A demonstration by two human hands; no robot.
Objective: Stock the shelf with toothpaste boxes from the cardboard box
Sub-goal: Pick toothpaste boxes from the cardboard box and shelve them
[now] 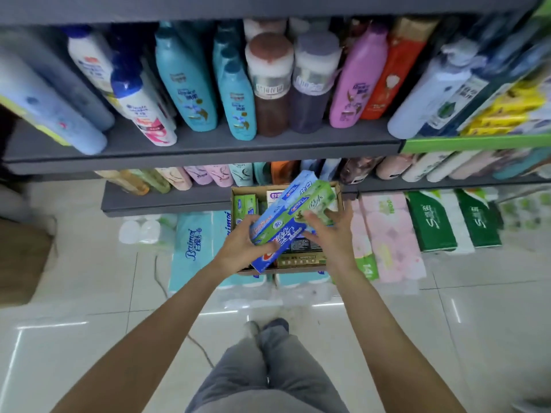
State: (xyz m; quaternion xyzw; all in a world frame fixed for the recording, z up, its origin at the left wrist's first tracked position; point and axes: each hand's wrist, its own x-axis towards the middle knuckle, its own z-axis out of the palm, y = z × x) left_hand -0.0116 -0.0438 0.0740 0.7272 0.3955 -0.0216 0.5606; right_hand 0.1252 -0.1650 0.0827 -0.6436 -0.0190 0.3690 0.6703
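Observation:
An open cardboard box sits on packs of tissue on the floor, below the shelves, with more toothpaste boxes standing inside it. Above the box I hold a bundle of long blue and green toothpaste boxes, tilted up to the right. My left hand grips the bundle's lower left end from beneath. My right hand holds its right side, fingers spread along the green box.
A grey shelf above carries shampoo bottles. A lower shelf holds more bottles lying down. Tissue packs and green paper packs line the floor. A brown carton stands at the left. My legs are below.

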